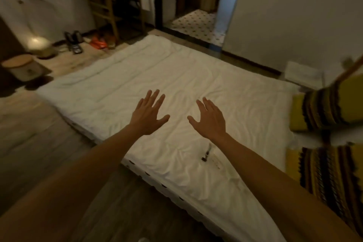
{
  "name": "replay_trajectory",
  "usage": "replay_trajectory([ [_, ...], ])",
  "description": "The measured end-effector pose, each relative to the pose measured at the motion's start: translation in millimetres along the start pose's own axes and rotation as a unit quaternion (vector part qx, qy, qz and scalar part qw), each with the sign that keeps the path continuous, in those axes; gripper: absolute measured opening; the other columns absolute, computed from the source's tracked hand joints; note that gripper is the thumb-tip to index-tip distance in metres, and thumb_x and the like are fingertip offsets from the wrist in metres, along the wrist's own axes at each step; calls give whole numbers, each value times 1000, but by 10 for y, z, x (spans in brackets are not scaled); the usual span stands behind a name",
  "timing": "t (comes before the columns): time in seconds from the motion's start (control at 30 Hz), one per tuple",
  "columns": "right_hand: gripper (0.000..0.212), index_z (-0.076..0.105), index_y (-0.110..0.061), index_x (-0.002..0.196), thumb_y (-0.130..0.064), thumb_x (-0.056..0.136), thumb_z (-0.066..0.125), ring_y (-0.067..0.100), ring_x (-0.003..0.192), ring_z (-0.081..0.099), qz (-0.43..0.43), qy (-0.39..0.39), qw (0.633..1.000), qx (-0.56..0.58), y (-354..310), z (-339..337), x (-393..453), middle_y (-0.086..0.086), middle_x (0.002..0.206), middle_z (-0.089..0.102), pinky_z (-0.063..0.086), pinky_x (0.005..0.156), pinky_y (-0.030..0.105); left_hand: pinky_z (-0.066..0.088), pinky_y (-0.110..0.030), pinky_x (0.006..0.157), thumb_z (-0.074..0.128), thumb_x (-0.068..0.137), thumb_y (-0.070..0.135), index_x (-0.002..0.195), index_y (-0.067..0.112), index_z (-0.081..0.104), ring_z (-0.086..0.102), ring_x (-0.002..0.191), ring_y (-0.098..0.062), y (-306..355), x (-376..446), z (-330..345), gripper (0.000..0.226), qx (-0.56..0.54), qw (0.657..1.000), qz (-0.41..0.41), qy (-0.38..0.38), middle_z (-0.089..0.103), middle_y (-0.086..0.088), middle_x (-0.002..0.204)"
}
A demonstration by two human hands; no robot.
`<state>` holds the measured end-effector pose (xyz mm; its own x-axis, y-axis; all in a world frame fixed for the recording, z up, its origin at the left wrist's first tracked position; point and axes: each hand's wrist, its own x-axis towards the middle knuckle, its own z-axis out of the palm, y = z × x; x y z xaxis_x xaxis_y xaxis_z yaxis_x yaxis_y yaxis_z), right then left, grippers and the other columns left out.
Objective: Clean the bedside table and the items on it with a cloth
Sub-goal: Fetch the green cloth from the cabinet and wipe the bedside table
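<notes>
2 hands, left hand (pixel 148 116) and right hand (pixel 211 119), hover spread and empty over the bed (pixel 196 76); I see no cloth, so neither is nearer.

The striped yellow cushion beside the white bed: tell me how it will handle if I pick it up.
The striped yellow cushion looks soft and stuffed, so it probably sags rather than staying stiff. Its woven cover should grip well, not slip. It seems bulky but likely light; both the left hand and right hand are open and free.
</notes>
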<state>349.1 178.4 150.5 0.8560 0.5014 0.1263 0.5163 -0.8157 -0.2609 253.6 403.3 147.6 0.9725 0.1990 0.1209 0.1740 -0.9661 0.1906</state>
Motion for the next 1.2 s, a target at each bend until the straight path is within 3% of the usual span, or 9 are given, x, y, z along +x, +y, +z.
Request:
replay_trajectory([
  [0.27, 78, 27, -26, 157, -65, 92, 45, 23, 154, 16, -169, -2, 985, -32, -1680, 408, 890, 5, 164, 26, 23, 120, 41, 11, -50, 123, 37, 96, 65, 160, 21, 8, -5, 154, -28, -1762, -221, -482, 83, 29, 988, -147, 45, -2, -3, 168],
  [0.7, 75, 21, -26, 158, -59, 95, 43, 26, 154, 14, -345, -17, 937, -50, -3862, 810, 1784, 7, 165, 22, 25, 119, 44, 9, -51, 122, 38, 94, 67, 159, 25, 4, -8, 154, -28, -3561, -629, -1135, 85, 66, 949, -294, 95, -5, -1, 168],
  [1.0, 71, 23, -25, 157, -51, 96, 47, 27, 153, 16, -434, -1, 900, -45, -5054, 1065, 2663, 8, 166, 21, 26, 120, 44, 10, -52, 122, 44, 95, 61, 159, 24, 10, -4, 154, -29, -4784, -137, -1660, 82, 63, 924, -346, 152, 2, -3, 168],
  [1.2, 72, 22, -26, 157, -53, 95, 46, 26, 154, 13, -433, -6, 901, -6, -6020, 1216, 3575, 6, 167, 17, 24, 120, 46, 8, -50, 122, 46, 95, 59, 159, 24, 8, -5, 154, -29, -5687, 295, -2002, 82, 105, 930, -322, 145, 0, -5, 168],
])
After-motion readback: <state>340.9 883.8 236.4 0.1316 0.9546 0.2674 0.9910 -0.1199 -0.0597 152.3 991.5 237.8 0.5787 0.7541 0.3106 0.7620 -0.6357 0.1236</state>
